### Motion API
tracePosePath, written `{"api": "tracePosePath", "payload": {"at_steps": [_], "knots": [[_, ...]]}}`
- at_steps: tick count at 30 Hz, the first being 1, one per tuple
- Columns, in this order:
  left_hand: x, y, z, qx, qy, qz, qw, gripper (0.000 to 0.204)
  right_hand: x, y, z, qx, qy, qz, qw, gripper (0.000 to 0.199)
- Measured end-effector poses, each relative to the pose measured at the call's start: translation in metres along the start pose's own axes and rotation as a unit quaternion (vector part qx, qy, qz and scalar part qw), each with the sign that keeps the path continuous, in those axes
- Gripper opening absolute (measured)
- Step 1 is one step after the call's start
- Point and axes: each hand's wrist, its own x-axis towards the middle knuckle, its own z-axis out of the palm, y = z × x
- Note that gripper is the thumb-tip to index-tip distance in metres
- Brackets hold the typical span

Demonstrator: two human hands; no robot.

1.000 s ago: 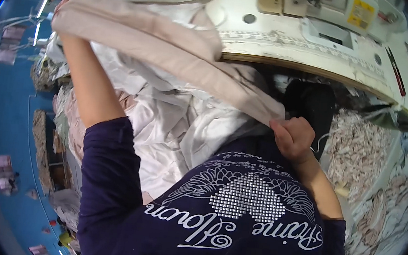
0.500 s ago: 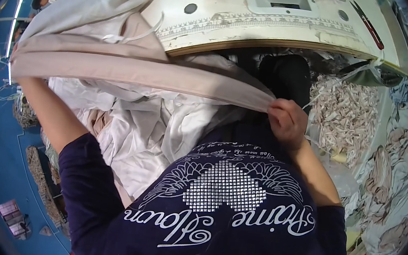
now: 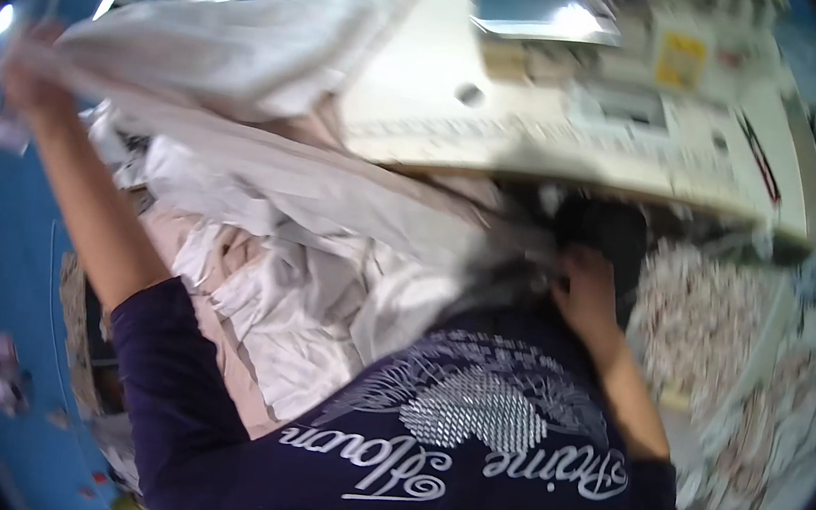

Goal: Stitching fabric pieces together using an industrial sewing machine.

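A long pale pink and white cloth (image 3: pixel 336 181) stretches across in front of me, sloping down from left to right. High at the far left, my left hand (image 3: pixel 38 72) is closed on one end of it, though motion smears the fingers. My right hand (image 3: pixel 585 290) is closed around the other end, low beside the table's front edge and over my dark trouser leg. A whiter fold of the cloth (image 3: pixel 241 45) spreads over the left part of the table. More crumpled white and pink fabric (image 3: pixel 293 292) lies heaped below the stretched piece, at my left side.
The white worktable (image 3: pixel 417 85) carries a printed ruler strip and a sewing machine base (image 3: pixel 626 109). Red-handled tweezers (image 3: pixel 761 159) lie at its right end. A heap of fabric scraps (image 3: pixel 703 314) sits right of my leg, with piled garments (image 3: pixel 782 419) beyond.
My left hand has risen and swung outward, lifting its end of the cloth. The right hand has dropped slightly. The view has shifted, showing more of the table and sewing machine.
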Motion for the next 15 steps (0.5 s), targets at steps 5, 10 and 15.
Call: {"api": "tracePosePath", "payload": {"at_steps": [5, 10, 15], "knots": [[0.029, 0.103, -0.009, -0.341, 0.152, -0.176, 0.911, 0.041, 0.084, -0.109, -0.053, 0.253, 0.12, -0.182, 0.943, 0.046], [0.023, 0.163, 0.037, -0.424, 0.009, -0.109, 0.899, 0.024, 0.151, -0.145, -0.058, 0.359, 0.19, -0.134, 0.904, 0.059], [0.03, 0.175, 0.069, -0.366, -0.077, -0.114, 0.921, 0.022, 0.156, -0.138, -0.076, 0.522, 0.008, 0.03, 0.852, 0.018]]}}
